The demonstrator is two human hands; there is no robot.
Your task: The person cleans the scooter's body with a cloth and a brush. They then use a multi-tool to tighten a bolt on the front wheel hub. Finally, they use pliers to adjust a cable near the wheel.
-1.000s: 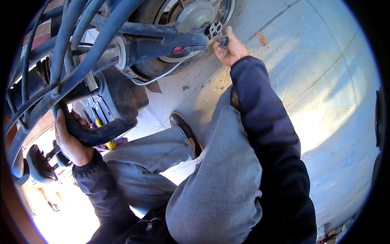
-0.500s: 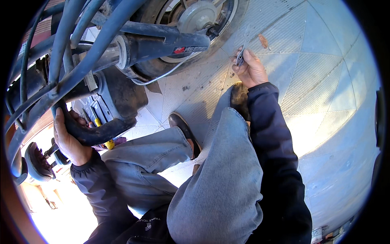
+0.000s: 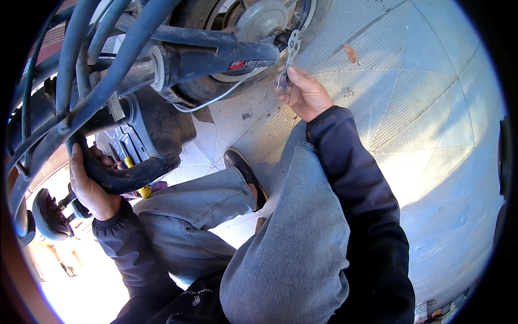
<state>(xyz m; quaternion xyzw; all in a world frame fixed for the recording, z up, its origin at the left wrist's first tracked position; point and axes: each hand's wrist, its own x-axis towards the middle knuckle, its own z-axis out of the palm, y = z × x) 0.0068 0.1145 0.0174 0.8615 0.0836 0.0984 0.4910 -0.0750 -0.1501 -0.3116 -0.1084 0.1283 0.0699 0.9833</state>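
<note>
My right hand [image 3: 303, 94] grips a flat metal spanner with holes [image 3: 292, 48], raised beside the wheel axle [image 3: 281, 39] of a dusty wheel [image 3: 261, 21] at the top. A dark cylindrical tube [image 3: 199, 63] with a thin pale cable [image 3: 210, 105] below it leads to the axle. My left hand [image 3: 90, 186] is wrapped round a thick black bent tube [image 3: 131, 178] on the vehicle's frame [image 3: 121, 56], its fingertips partly hidden behind it. Whether the spanner touches the axle nut I cannot tell.
A tool case [image 3: 133, 143] and yellow-handled tool [image 3: 144, 190] lie behind the bent tube. Pedal-like black parts [image 3: 51, 216] are at left. My jeans-clad legs [image 3: 283, 237] and a dark shoe [image 3: 243, 173] are on the tiled floor [image 3: 415, 102], near a small brown scrap [image 3: 350, 53].
My right hand first moved down and right away from the axle, then back up and left, with the spanner now raised beside the axle. My left hand has barely moved.
</note>
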